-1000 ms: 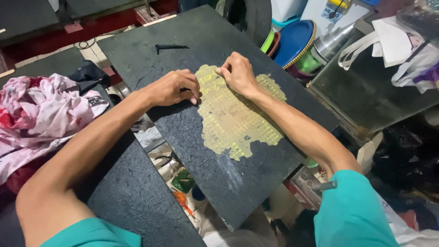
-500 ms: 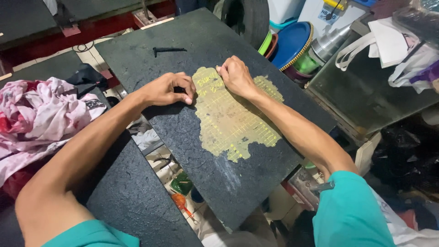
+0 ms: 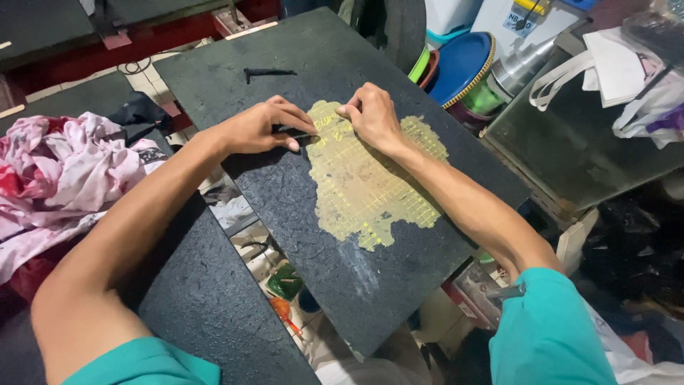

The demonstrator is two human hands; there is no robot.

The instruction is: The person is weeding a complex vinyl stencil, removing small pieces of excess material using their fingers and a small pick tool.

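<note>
Yellow sheet (image 3: 367, 178), scored in a fine grid, flat on the dark slab (image 3: 285, 214), ragged at the edges, long axis running from the far left corner near the hands down toward the near right, roughly along the slab's own length. At its far left tip, a thin dark blade (image 3: 293, 132), lying almost level across the view, tip pointing right onto the sheet's edge. Pinched around the blade's handle: left hand (image 3: 260, 127), fingers closed on it, thumb underneath, knuckles up. Just beside, right hand (image 3: 370, 114), fingertips together and pressed down on the sheet's top edge (whether a strip is nipped between them, cannot tell). Both forearms bare, teal sleeves at the bottom of the view. Farther up the slab, well apart from the hands, a small black tool (image 3: 267, 72) lying loose. Left of the slab, a pink cloth (image 3: 60, 167) bunched on a second dark surface. Beyond the slab's right corner, a blue lid (image 3: 462, 65), a steel funnel (image 3: 524, 65) and a white bag (image 3: 605, 71) on a glass-topped case.
</note>
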